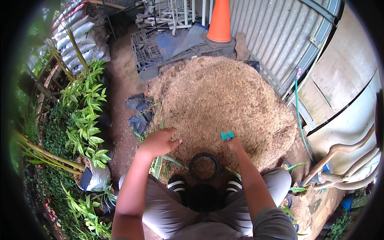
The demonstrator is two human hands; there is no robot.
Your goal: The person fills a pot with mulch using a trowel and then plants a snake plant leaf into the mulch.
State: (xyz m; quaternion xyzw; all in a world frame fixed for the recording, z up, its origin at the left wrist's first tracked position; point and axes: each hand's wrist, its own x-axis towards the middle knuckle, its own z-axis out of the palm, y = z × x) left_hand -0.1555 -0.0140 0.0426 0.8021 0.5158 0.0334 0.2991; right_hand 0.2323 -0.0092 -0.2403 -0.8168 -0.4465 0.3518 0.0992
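Observation:
My left hand [160,142] hangs over the near left edge of a large mound of dry brown husk-like material [222,96], its fingers apart and nothing in them. In my right hand [234,144] is a small tool, perhaps a trowel or scoop, with a teal part [227,135] that shows above the fist over the mound. The rest of the tool is hidden. Between my feet and the mound stands a round black plant pot [204,166], with brown material visible inside its rim. A dark round object [204,196] lies nearer, between my knees.
Leafy potted plants [87,120] and stacked filled sacks [79,39] line the left. Black plastic bags [139,115] lie beside the mound. Behind it are a black plastic pallet [145,48] and an orange traffic cone [219,24]. A green hose [300,117] and bare branches [342,150] are at right.

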